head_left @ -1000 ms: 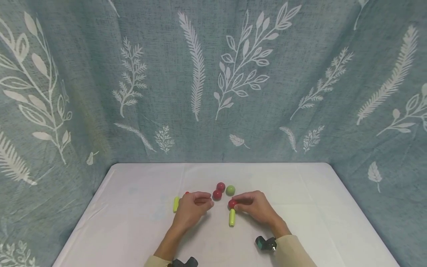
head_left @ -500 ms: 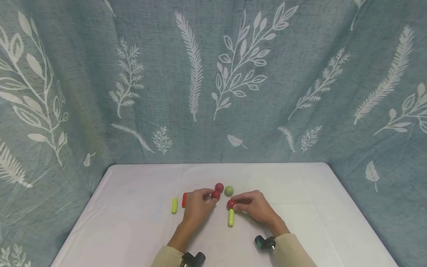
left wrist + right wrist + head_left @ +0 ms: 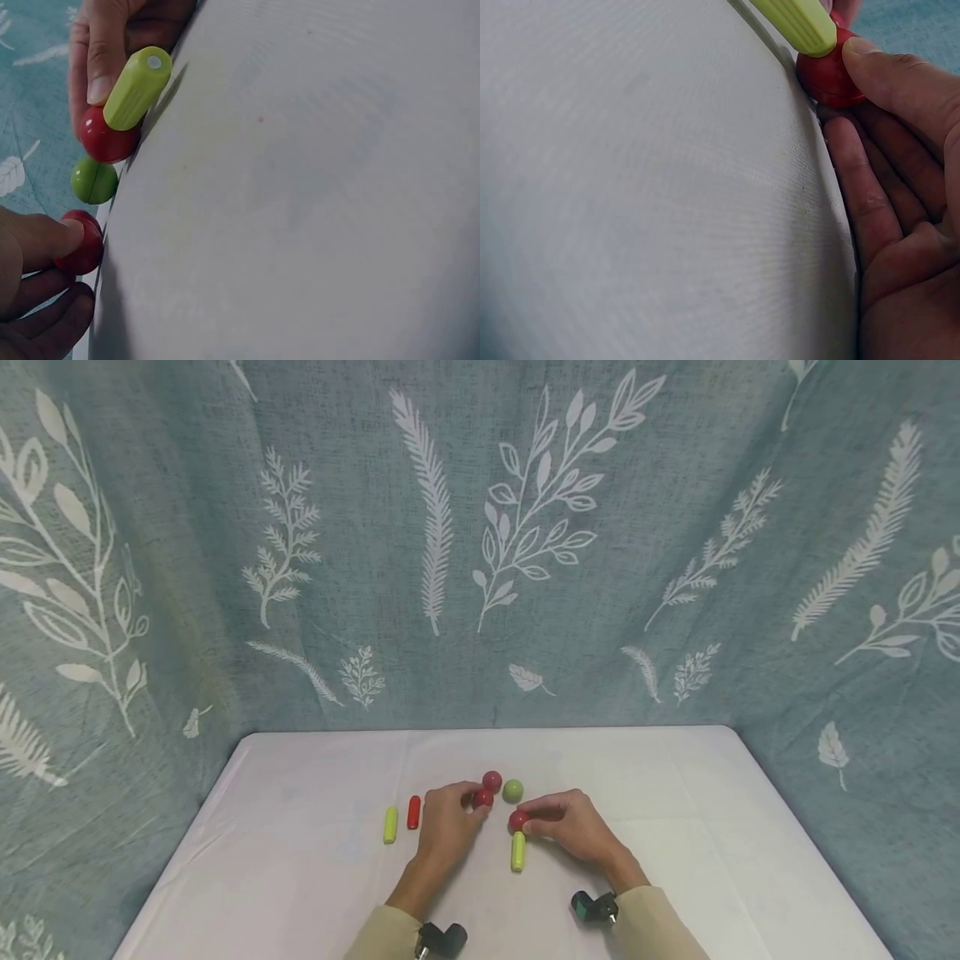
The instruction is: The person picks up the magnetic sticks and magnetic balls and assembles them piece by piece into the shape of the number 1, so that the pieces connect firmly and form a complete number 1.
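Note:
My left hand (image 3: pixel 447 820) pinches a red ball (image 3: pixel 483 799) between thumb and fingers; in the left wrist view the thumb presses on that ball (image 3: pixel 88 251). Just behind it is another red ball (image 3: pixel 492 780), and a green ball (image 3: pixel 513 791) lies to its right. My right hand (image 3: pixel 576 828) holds a third red ball (image 3: pixel 517 822) by thumb and fingertips. A yellow-green stick (image 3: pixel 518 853) touches this ball and points toward the person. Its near end carries a small silvery disc, visible in the left wrist view on the stick (image 3: pixel 141 88).
Left of the left hand, a red stick (image 3: pixel 414 812) and another yellow-green stick (image 3: pixel 391 825) lie side by side, apart. All rest on a white-covered table (image 3: pixel 300 877). A blue-green patterned curtain (image 3: pixel 480 677) hangs behind and at both sides.
My left hand has moved right and taken hold of the nearer red ball, uncovering the red stick. The right hand keeps its hold on its ball. The head view has shifted slightly.

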{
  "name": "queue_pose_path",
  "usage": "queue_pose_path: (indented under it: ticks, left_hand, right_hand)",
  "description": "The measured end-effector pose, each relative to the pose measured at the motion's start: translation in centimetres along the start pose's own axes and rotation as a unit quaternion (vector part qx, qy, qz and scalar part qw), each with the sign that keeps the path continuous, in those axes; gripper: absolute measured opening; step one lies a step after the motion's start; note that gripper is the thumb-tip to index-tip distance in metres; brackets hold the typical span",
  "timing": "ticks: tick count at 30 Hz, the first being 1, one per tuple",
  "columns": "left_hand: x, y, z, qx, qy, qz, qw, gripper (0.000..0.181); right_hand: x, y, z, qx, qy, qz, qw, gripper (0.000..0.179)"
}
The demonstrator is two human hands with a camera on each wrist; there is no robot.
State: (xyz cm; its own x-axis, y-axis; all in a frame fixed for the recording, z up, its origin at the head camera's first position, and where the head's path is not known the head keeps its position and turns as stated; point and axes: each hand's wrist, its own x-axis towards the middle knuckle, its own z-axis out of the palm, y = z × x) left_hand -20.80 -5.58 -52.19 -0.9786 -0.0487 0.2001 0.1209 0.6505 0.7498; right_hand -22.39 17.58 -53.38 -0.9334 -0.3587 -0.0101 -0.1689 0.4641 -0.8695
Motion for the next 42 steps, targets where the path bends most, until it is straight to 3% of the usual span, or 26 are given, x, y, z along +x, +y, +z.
queue_pose_path:
  ticks: [5,9,16,22,26,30,38,42]
  left_hand:
    - [-0.5,-0.4,-0.7,-0.019,-0.019,-0.003,0.9996,0.031]
    - [-1.3,-0.3,-2.0,-0.053,-0.067,-0.021,0.9962,0.031]
    - [-3.7,0.4,-4.1,-0.106,-0.164,-0.054,0.9793,0.03]
    - [-6.0,1.1,-3.6,-0.131,-0.214,-0.056,0.9666,0.023]
    - [-7.1,1.5,-2.8,-0.146,-0.215,-0.047,0.9644,0.021]
    - [-7.6,1.9,-2.4,-0.144,-0.199,-0.043,0.9685,0.02]
    - [-7.7,2.7,-1.7,-0.126,-0.19,-0.083,0.9701,0.019]
    - [-7.6,2.9,-1.3,-0.127,-0.185,-0.089,0.9705,0.018]
  right_hand:
    - [0.1,0.2,0.0,-0.003,-0.001,-0.005,1.0,0.025]
    - [0.0,0.2,0.0,0.007,-0.007,0.003,0.9999,0.024]
    - [-0.1,0.1,0.0,0.02,-0.012,0.006,0.9997,0.023]
    - [-0.1,0.2,0.0,0.016,-0.008,0.007,0.9998,0.021]
    - [0.0,0.3,0.0,0.008,-0.001,0.001,1.0,0.022]
    - [0.2,0.3,0.0,0.001,0.005,0.0,1.0,0.024]
    - [0.0,0.3,0.0,0.009,0.0,0.009,0.9999,0.022]
    - [0.1,0.4,0.0,0.008,-0.001,0.001,1.0,0.022]
